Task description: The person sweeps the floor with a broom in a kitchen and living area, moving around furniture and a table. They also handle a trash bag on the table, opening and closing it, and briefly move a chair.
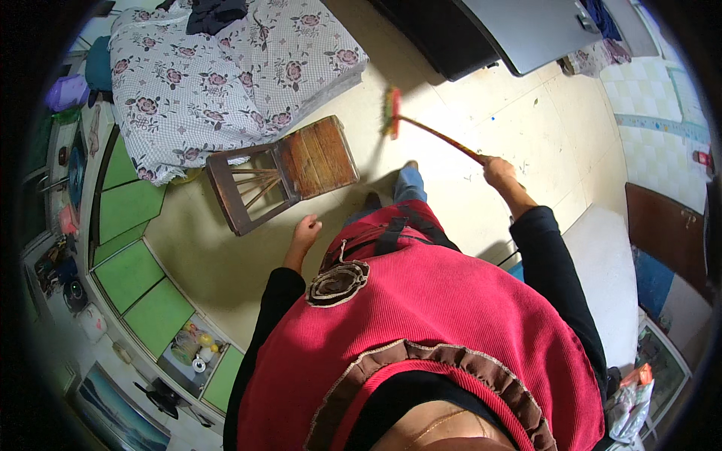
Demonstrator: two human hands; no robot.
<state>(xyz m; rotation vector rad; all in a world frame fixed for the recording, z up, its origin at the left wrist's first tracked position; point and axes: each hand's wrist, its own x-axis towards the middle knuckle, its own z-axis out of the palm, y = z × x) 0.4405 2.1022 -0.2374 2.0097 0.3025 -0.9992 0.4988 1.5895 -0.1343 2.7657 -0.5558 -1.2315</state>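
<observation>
My right hand (500,172) grips the reddish-yellow handle (443,137) of a broom, held out ahead of me to the right. The broom's red head (395,113) is blurred, with its bristles facing left, just above or on the pale tiled floor (451,186); which of the two, I cannot tell. At my left side, my left hand (306,230) hangs with curled fingers and nothing visible in it. Nearest to it is an old wooden chair (318,158) with a slatted back, apart from the hand. Small scraps of debris (524,166) dot the floor on the right.
A table draped in floral cloth (214,79) stands beyond the chair. Green-doored cabinets (130,211) curve along the left. A dark appliance with a grey panel (530,28) is at the top right. Plastic bags (632,406) sit at the lower right.
</observation>
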